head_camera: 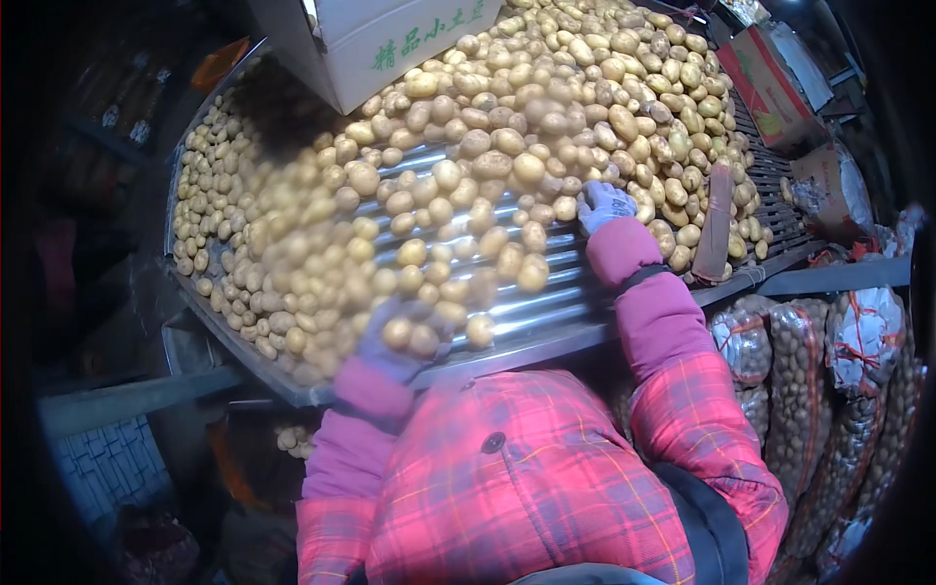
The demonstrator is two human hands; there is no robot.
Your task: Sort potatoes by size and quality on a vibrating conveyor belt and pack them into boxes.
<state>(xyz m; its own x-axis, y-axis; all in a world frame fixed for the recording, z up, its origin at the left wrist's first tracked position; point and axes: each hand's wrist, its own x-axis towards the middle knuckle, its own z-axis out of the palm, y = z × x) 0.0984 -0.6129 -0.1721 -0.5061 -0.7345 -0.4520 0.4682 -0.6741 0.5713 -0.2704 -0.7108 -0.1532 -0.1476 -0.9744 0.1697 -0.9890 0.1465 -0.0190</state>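
Note:
My left hand [380, 333], in a pale purple glove, is at the near edge of the sorting table, blurred. Two potatoes [410, 336] lie in it, on the palm side. My right hand [608, 205], in a similar glove, reaches into the near side of the big potato heap [643, 124]. Its fingers touch potatoes, but the fingertips are hidden among them. Between my hands, loose potatoes [439, 212] lie on the shiny metal bars [563, 281] of the table. Smaller-looking potatoes [241, 270] are gathered at the left.
A white cardboard box [402, 51] bearing green writing stands at the far side. A flat reddish-brown strip [714, 223] leans on the heap at right. Beyond it is a red carton [775, 88]. Net sacks of potatoes [797, 380] stand below right. The table's metal rim [526, 358] runs before my body.

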